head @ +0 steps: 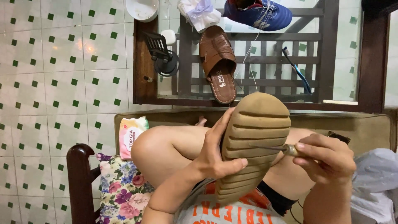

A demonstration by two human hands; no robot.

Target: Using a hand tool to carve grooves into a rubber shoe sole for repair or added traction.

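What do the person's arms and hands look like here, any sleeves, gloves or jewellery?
Both the left hand and the right hand are bare: no gloves, and no rings or watch that show. The forearms are uncovered, with no sleeves in view. Fingernails are short and unpainted.

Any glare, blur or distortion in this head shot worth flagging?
Head view: a warm glare spot on the tiled floor upper left; reflections wash out the glass table top; the tan sandal sole and both hands, left hand and right hand, are sharp; tile lines bend slightly toward the edges.
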